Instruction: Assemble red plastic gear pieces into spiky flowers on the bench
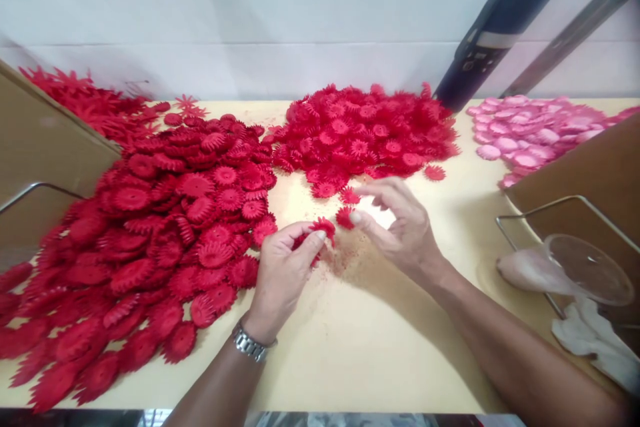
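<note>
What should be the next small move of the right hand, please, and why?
Probably the right hand should close its thumb and index finger on the small red flower piece at its thumb tip. The two fingertips stand apart with that piece close by, while the left hand pinches another red piece.

The left hand (284, 265) (with a watch (250, 343)) pinches red petals (326, 227).
</note>
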The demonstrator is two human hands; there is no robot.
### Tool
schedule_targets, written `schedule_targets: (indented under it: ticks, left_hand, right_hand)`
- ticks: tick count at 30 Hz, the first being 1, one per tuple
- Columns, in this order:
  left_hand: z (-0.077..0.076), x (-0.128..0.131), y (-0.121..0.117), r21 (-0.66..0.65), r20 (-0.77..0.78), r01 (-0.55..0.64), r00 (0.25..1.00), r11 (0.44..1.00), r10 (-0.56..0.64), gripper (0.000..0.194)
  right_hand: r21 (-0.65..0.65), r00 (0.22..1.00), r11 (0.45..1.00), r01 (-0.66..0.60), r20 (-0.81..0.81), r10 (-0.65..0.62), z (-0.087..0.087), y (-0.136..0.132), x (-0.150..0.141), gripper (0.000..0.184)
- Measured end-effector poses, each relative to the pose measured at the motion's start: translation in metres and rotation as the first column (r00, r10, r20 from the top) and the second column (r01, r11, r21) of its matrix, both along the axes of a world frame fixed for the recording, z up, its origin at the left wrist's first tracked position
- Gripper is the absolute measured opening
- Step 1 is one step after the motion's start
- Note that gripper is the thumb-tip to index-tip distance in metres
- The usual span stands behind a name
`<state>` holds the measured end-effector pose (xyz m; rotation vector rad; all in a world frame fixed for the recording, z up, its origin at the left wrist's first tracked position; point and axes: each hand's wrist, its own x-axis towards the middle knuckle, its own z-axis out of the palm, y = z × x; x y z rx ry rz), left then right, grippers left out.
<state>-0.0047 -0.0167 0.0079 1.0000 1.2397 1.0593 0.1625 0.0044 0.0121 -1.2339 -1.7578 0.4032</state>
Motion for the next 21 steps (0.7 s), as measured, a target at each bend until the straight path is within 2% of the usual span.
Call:
schedule_targets:
  ticks: [2, 4, 7, 13, 16, 19, 21]
  left_hand:
    - [-0.001, 0.001, -0.001, 0.022, -0.033, 0.015, 0.999, 1.0, -0.014, 0.016]
    - [-0.002, 0.002, -0.001, 0.026, -0.055, 0.031, 0.998, 0.999, -0.03, 0.016]
    - [-0.002, 0.004, -0.002, 0.034, -0.092, 0.031, 0.995, 0.999, -0.028, 0.016]
    - [-0.006, 0.003, -0.001, 0.075, -0.163, 0.042, 0.986, 0.996, -0.029, 0.013]
    - [-0.009, 0.002, -0.002, 0.078, -0.159, 0.034, 0.987, 0.996, -0.021, 0.012]
    - [-0.01, 0.002, -0.003, 0.087, -0.135, -0.008, 0.991, 0.996, 0.02, 0.01]
    - [-0.011, 0.002, -0.004, 0.098, -0.128, -0.04, 0.99, 0.994, 0.052, 0.009]
  right_hand:
    - [-0.043, 0.979, 0.979, -0.2, -0.036, 0.199, 0.0, -0.005, -0.007, 0.01]
    - [-0.101, 0.958, 0.954, -0.282, -0.084, 0.274, -0.002, -0.008, -0.013, 0.007]
    - [-0.151, 0.965, 0.956, -0.253, -0.118, 0.236, -0.005, -0.009, -0.016, 0.009]
    - [-0.137, 0.979, 0.974, -0.183, -0.111, 0.168, -0.003, -0.009, -0.015, 0.012]
    - [-0.17, 0.977, 0.971, -0.168, -0.16, 0.141, -0.002, -0.011, -0.016, 0.011]
    - [-0.267, 0.953, 0.941, -0.207, -0.271, 0.132, -0.001, -0.013, -0.017, 0.01]
    - [-0.353, 0.917, 0.897, -0.265, -0.379, 0.122, -0.001, -0.013, -0.018, 0.009]
